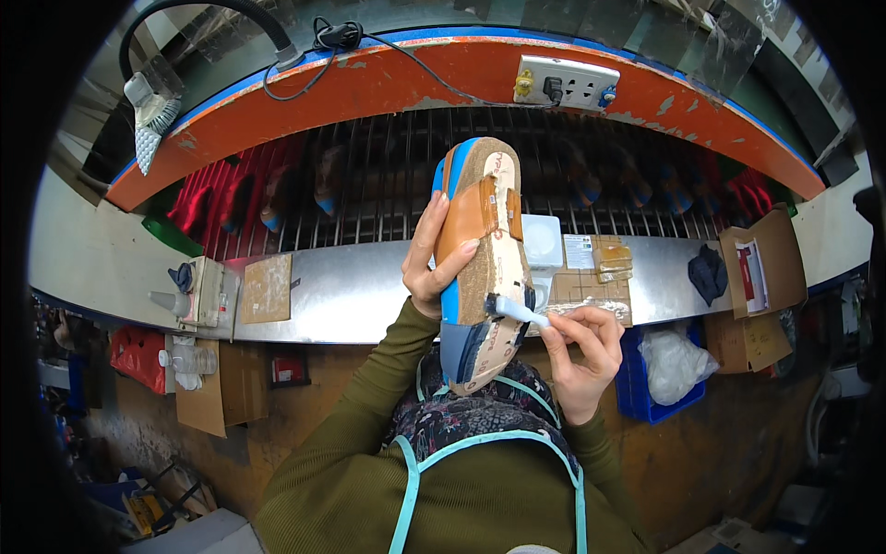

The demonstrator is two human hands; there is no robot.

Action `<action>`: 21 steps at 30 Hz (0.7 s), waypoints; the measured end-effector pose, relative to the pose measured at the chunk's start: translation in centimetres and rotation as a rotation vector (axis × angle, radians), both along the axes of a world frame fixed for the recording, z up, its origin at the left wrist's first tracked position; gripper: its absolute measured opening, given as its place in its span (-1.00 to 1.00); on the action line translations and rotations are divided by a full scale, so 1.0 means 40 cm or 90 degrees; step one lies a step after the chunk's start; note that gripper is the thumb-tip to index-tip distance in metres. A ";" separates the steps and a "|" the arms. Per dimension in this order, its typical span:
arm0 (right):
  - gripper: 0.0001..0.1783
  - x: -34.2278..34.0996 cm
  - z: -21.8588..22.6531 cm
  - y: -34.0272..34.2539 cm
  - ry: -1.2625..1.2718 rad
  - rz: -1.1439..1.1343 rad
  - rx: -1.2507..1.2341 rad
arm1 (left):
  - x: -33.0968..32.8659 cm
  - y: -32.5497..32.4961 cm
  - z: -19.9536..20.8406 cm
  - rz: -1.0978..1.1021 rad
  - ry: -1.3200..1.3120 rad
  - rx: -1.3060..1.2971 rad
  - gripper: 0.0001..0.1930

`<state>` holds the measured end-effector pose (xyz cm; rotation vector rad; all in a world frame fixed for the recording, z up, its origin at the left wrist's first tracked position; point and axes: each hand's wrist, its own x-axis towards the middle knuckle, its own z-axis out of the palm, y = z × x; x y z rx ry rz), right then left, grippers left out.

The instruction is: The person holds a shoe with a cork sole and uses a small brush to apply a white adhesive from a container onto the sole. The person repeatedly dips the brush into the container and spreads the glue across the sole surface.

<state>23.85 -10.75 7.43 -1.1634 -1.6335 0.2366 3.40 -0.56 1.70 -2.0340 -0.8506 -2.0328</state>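
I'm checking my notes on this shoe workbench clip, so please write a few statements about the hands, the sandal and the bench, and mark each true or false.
1. The left hand holds the sandal upright above the lap. True.
2. The right hand holds a small brush against the sandal. True.
3. The sandal lies flat on the metal shelf. False: it is lifted off the shelf, held in the left hand.
4. A blue bin with a clear plastic bag in it sits to the person's right. True.
5. The wall socket on the orange rail has nothing plugged in. False: a black plug sits in it.
6. The right hand is empty. False: it grips the brush.
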 end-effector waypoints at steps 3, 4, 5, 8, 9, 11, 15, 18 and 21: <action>-0.74 -0.007 -0.014 -0.006 -0.023 -0.014 0.049 | 0.007 0.010 0.002 0.007 -0.007 -0.008 -0.57; -0.73 -0.007 -0.006 -0.010 -0.061 -0.026 0.072 | 0.009 0.014 0.003 0.009 -0.009 -0.011 -0.57; -0.73 -0.005 0.004 -0.009 -0.088 -0.017 0.092 | 0.007 0.019 -0.001 0.012 -0.011 -0.009 -0.56; -0.74 0.009 0.014 0.014 -0.093 -0.013 0.121 | 0.007 0.029 -0.011 0.014 -0.029 -0.017 -0.53; -0.75 0.011 0.003 0.033 -0.046 -0.026 0.107 | 0.014 0.027 -0.006 0.010 -0.043 -0.028 -0.52; -0.77 0.005 -0.015 0.058 0.004 -0.070 0.059 | 0.015 0.023 -0.006 0.012 -0.057 -0.056 -0.50; -0.83 -0.017 -0.027 0.056 0.066 -0.043 -0.089 | 0.003 0.006 -0.019 0.035 -0.060 -0.138 -0.45; -0.85 -0.023 -0.025 0.029 0.208 0.135 -0.208 | -0.011 -0.015 -0.029 0.069 -0.051 -0.209 -0.44; -0.85 -0.033 -0.038 0.019 0.211 0.169 -0.233 | -0.021 -0.034 -0.040 0.105 -0.046 -0.264 -0.46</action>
